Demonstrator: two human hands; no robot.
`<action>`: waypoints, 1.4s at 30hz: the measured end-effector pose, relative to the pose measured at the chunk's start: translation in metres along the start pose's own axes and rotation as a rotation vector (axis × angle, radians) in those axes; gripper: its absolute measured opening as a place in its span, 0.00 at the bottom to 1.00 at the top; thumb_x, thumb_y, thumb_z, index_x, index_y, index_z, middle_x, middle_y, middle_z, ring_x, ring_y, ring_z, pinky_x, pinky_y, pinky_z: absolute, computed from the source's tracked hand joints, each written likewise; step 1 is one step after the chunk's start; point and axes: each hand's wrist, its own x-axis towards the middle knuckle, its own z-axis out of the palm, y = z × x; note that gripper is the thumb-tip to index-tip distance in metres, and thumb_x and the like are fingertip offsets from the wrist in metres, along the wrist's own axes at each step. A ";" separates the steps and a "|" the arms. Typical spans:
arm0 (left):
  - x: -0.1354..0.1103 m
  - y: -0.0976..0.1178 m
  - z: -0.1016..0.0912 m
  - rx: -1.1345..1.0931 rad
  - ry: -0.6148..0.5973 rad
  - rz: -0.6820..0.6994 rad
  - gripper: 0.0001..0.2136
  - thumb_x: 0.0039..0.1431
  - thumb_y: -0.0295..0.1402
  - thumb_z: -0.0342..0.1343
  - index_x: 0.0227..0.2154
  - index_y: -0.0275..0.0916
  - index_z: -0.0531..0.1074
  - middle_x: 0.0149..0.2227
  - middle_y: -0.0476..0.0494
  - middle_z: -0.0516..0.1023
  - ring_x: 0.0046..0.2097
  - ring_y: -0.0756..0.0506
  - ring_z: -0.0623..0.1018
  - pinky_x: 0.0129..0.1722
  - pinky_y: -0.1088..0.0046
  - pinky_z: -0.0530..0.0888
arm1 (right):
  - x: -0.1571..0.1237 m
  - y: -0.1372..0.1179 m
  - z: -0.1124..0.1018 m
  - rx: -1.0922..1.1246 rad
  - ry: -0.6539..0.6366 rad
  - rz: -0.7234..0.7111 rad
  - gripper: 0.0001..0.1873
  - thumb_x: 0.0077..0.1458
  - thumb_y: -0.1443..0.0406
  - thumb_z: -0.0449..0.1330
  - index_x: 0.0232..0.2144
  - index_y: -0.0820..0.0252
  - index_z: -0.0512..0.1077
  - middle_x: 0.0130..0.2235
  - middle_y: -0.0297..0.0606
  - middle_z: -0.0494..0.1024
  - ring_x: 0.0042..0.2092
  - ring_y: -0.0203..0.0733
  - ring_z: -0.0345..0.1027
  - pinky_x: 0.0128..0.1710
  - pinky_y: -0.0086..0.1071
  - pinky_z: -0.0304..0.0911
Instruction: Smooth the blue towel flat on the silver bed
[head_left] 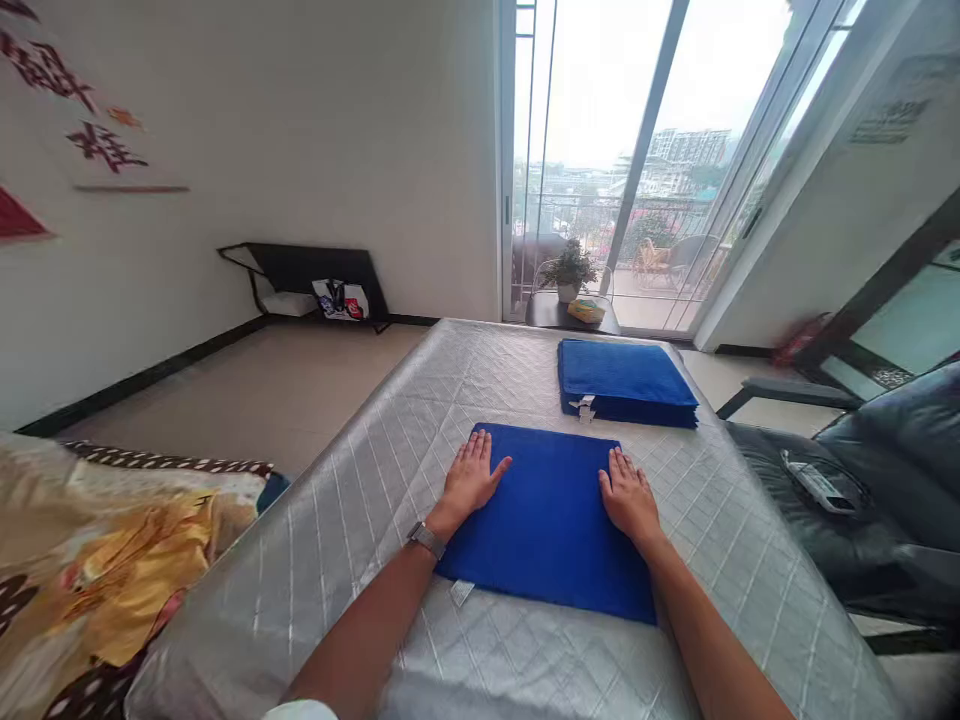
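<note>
A blue cloth (555,530) lies flat on a silver quilted surface (360,500) in front of me, a white tag (461,592) poking out at its near left corner. My left hand (474,475) rests palm down on the cloth's left edge, fingers stretched out and thumb apart. On the right edge lies my right hand (628,492), also flat with its fingers extended. Neither hand grips anything. Beyond the cloth, to the right, sits a stack of folded blue cloths (626,375), with white tags hanging at its near left corner.
A dark armchair (825,490) holding a power strip (825,487) stands to the right. Patterned bedding (150,550) lies at the lower left. Past the far edge are a potted plant (570,270) on a small table and a sliding glass door (585,120).
</note>
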 end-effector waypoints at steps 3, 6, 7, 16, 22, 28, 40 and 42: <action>-0.001 0.000 0.000 -0.002 0.009 0.002 0.42 0.68 0.58 0.24 0.70 0.25 0.50 0.72 0.32 0.49 0.73 0.40 0.51 0.71 0.60 0.50 | 0.001 0.000 0.000 0.016 -0.003 0.003 0.35 0.70 0.57 0.35 0.72 0.69 0.47 0.73 0.39 0.45 0.73 0.44 0.38 0.71 0.42 0.34; -0.001 0.000 -0.001 -0.010 -0.001 0.003 0.41 0.69 0.57 0.25 0.70 0.27 0.50 0.72 0.33 0.49 0.73 0.40 0.51 0.71 0.59 0.50 | 0.001 -0.001 -0.001 0.026 -0.004 0.006 0.35 0.70 0.56 0.35 0.72 0.69 0.46 0.73 0.39 0.45 0.73 0.43 0.37 0.71 0.41 0.34; -0.001 0.000 -0.001 -0.015 -0.005 0.003 0.41 0.69 0.57 0.26 0.70 0.27 0.50 0.72 0.33 0.48 0.73 0.40 0.50 0.71 0.59 0.50 | 0.000 -0.001 -0.001 0.027 -0.004 0.006 0.35 0.70 0.56 0.35 0.72 0.68 0.46 0.73 0.39 0.45 0.73 0.43 0.37 0.71 0.41 0.33; 0.000 0.001 -0.003 -0.042 0.018 0.003 0.41 0.69 0.57 0.27 0.70 0.26 0.51 0.72 0.31 0.50 0.72 0.39 0.51 0.71 0.57 0.52 | 0.002 0.000 0.001 0.009 0.005 0.001 0.35 0.69 0.56 0.35 0.72 0.67 0.47 0.73 0.41 0.46 0.73 0.43 0.38 0.71 0.41 0.34; -0.002 0.003 -0.007 -0.046 0.010 -0.003 0.41 0.69 0.56 0.25 0.70 0.25 0.51 0.71 0.31 0.52 0.72 0.39 0.52 0.71 0.58 0.52 | 0.003 0.001 0.007 -0.041 0.023 -0.001 0.35 0.69 0.56 0.35 0.72 0.69 0.47 0.73 0.40 0.46 0.73 0.44 0.39 0.71 0.42 0.35; -0.001 0.003 -0.008 -0.063 -0.002 -0.010 0.40 0.69 0.56 0.26 0.70 0.28 0.51 0.72 0.33 0.50 0.73 0.39 0.51 0.71 0.57 0.52 | 0.012 0.006 -0.003 -0.025 -0.019 -0.013 0.36 0.69 0.55 0.37 0.71 0.68 0.50 0.72 0.41 0.51 0.72 0.45 0.44 0.69 0.40 0.43; -0.001 0.002 -0.003 -0.009 0.050 0.012 0.39 0.70 0.55 0.26 0.69 0.30 0.54 0.71 0.34 0.53 0.72 0.39 0.53 0.70 0.56 0.54 | 0.015 -0.004 0.001 -0.021 0.084 0.026 0.33 0.69 0.57 0.37 0.71 0.65 0.51 0.73 0.38 0.50 0.72 0.45 0.42 0.70 0.41 0.36; -0.001 0.001 -0.002 -0.002 0.051 0.019 0.38 0.70 0.55 0.27 0.70 0.30 0.54 0.71 0.34 0.53 0.72 0.39 0.53 0.70 0.56 0.54 | 0.016 -0.003 0.002 -0.013 0.062 0.025 0.34 0.69 0.57 0.37 0.71 0.66 0.50 0.73 0.38 0.48 0.73 0.45 0.40 0.70 0.41 0.35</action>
